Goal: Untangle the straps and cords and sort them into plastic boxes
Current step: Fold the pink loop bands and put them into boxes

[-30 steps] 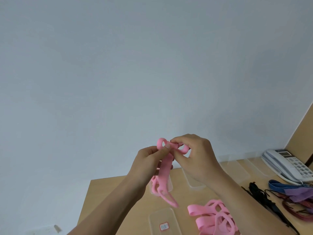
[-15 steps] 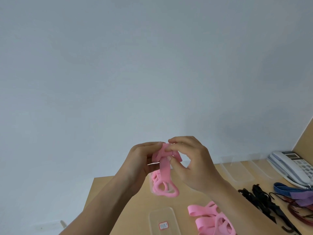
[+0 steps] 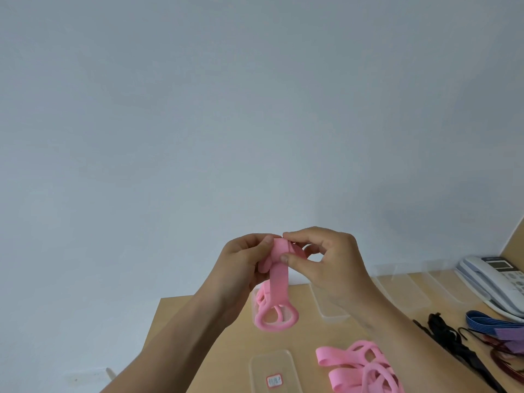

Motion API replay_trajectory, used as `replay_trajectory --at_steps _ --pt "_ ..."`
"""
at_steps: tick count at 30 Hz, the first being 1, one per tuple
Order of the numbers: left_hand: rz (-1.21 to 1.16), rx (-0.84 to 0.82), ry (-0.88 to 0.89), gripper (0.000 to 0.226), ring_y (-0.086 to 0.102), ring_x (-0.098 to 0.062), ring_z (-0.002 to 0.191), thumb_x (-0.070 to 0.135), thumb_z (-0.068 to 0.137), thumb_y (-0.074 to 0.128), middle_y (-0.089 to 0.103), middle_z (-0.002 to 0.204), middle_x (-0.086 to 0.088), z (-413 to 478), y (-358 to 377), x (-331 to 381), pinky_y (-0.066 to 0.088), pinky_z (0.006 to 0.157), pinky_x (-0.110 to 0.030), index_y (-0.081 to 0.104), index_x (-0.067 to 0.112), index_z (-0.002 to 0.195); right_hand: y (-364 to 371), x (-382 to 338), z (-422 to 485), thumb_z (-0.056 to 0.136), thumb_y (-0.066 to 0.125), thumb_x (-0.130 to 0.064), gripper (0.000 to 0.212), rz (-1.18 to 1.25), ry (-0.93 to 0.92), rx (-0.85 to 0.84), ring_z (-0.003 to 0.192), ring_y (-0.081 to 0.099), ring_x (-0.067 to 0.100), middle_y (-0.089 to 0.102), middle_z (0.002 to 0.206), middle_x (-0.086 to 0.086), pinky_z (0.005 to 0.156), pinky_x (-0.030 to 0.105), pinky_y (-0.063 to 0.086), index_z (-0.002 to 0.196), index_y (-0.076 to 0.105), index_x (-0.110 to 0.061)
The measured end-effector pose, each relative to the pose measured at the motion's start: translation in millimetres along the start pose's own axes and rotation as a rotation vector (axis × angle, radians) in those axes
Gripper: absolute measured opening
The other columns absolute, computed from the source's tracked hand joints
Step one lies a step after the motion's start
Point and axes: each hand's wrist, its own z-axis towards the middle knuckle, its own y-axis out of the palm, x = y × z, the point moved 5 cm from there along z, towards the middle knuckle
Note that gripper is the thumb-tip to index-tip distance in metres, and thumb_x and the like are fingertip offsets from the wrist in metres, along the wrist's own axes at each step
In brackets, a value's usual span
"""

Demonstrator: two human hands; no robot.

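A pink strap hung just below the frame's centre, above the wooden table, its ringed end dangling. The left hand gripped its folded top from the left. The right hand pinched the same fold between thumb and forefinger. A pile of pink straps lay at lower right beside a clear plastic box with a red label. Black cords lay farther right, below a telephone.
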Motion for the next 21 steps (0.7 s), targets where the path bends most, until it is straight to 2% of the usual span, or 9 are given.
replay_trajectory --at_steps 3,7,9,11,13,15,17,21 --pt "0.010 -0.021 0.023 0.033 0.067 -0.043 0.116 0.021 0.109 0.048 0.075 0.114 -0.023 1.0 2.8 -0.6 0.051 0.106 -0.056 0.077 0.004 0.110 2.5 4.2 -3.4 0.071 0.089 -0.010 0.035 -0.007 0.026 0.055 0.078 0.070 0.008 0.076 0.089 -0.022 0.071 0.030 0.057 0.098 0.079 -0.030" --pt "0.028 -0.033 0.027 0.038 0.069 -0.038 0.116 0.024 0.111 0.045 0.076 0.113 -0.021 2.1 5.7 -3.8 0.051 0.107 -0.054 0.079 0.007 0.107 7.1 8.5 -4.6 0.073 0.087 -0.008 0.043 -0.011 0.021 0.067 0.075 0.069 0.002 0.074 0.084 -0.024 0.067 0.014 0.051 0.093 0.074 -0.044" --pt "0.029 -0.038 0.011 0.036 0.069 -0.037 0.117 0.025 0.110 0.046 0.076 0.115 -0.019 3.5 7.8 -7.5 0.051 0.108 -0.054 0.077 0.009 0.114 9.1 10.4 -3.1 0.075 0.085 -0.008 0.041 -0.067 0.020 0.034 0.078 0.068 0.005 0.073 0.086 -0.020 0.069 0.018 0.052 0.097 0.074 -0.041" --pt "-0.004 -0.037 -0.025 0.035 0.069 -0.038 0.116 0.030 0.109 0.049 0.075 0.118 -0.019 4.3 9.6 -11.0 0.050 0.108 -0.056 0.072 0.007 0.122 7.1 13.5 -0.4 0.077 0.084 -0.009 0.037 -0.106 0.034 0.003 0.080 0.066 0.008 0.071 0.090 -0.016 0.072 0.026 0.055 0.107 0.076 -0.029" --pt "-0.057 -0.024 -0.072 0.041 0.073 -0.038 0.106 0.039 0.106 0.052 0.075 0.116 -0.020 4.1 11.5 -15.4 0.056 0.102 -0.052 0.072 0.005 0.120 -0.3 17.0 1.5 0.078 0.082 -0.009 0.033 -0.086 0.040 0.029 0.079 0.067 0.010 0.071 0.090 -0.016 0.072 0.030 0.056 0.106 0.076 -0.026" --pt "-0.130 0.000 -0.150 0.045 0.075 -0.036 0.095 0.045 0.103 0.056 0.076 0.111 -0.023 1.7 13.9 -21.6 0.062 0.089 -0.045 0.079 0.007 0.109 -7.2 17.8 1.5 0.078 0.083 -0.010 0.031 -0.063 0.025 0.079 0.080 0.068 0.011 0.071 0.091 -0.019 0.073 0.029 0.056 0.103 0.076 -0.028" --pt "-0.196 0.008 -0.222 0.045 0.076 -0.036 0.093 0.046 0.102 0.056 0.076 0.108 -0.024 -0.7 16.9 -28.5 0.062 0.081 -0.041 0.083 0.010 0.100 -9.4 18.0 -0.5 0.078 0.083 -0.010 0.030 -0.079 -0.015 0.124 0.083 0.068 0.009 0.071 0.091 -0.021 0.074 0.023 0.054 0.101 0.076 -0.028" --pt "-0.292 0.038 -0.286 0.045 0.074 -0.039 0.104 0.045 0.100 0.058 0.075 0.113 -0.024 -3.0 19.5 -37.7 0.058 0.089 -0.045 0.081 0.007 0.106 -9.3 23.1 -5.7 0.078 0.083 -0.008 0.027 -0.124 -0.058 0.190 0.085 0.067 0.009 0.072 0.092 -0.019 0.073 0.021 0.053 0.101 0.076 -0.021"
